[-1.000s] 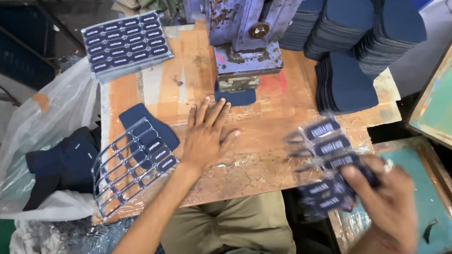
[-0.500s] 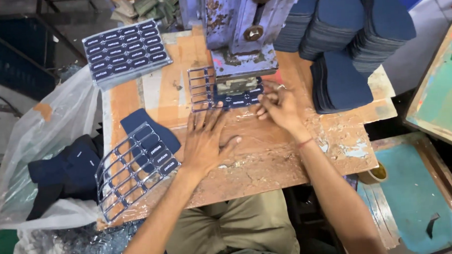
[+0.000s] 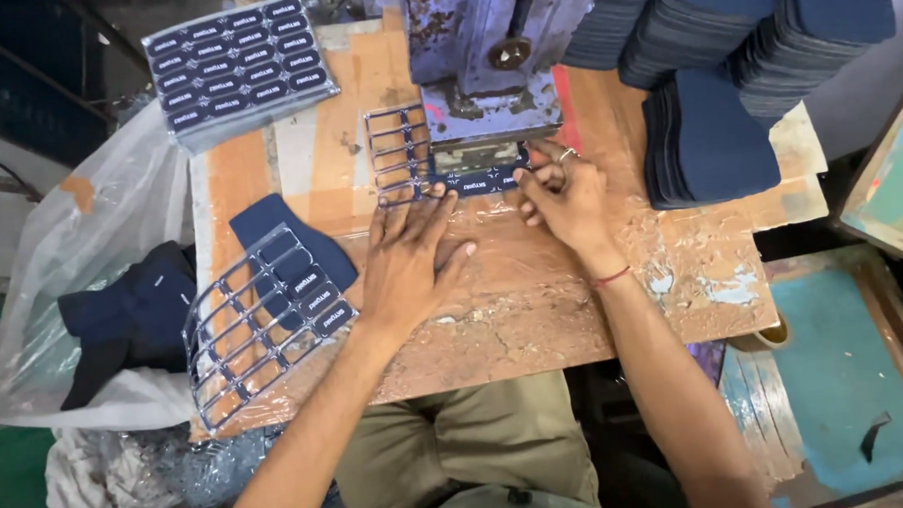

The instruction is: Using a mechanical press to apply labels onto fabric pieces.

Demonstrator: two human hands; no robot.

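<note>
At frame centre, the left hand point(image 3: 409, 257) lies flat, fingers apart, beside the silver grid point(image 3: 398, 154); the right hand point(image 3: 559, 192) pinches a blue strip point(image 3: 481, 181) under the press point(image 3: 490, 67).

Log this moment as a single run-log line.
left hand: flat on table, fingertips at silver grid sheet | right hand: at dark strip under press

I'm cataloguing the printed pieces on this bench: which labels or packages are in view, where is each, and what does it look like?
Label sheet: far left corner, dark blue rectangles with white print, in rows.
Label strip: under the blue press, between left hand and right hand, navy.
Silvery frame: left edge, few navy labels remaining.
Clear plastic bag: left of the table, holding dark blue pieces.
</note>
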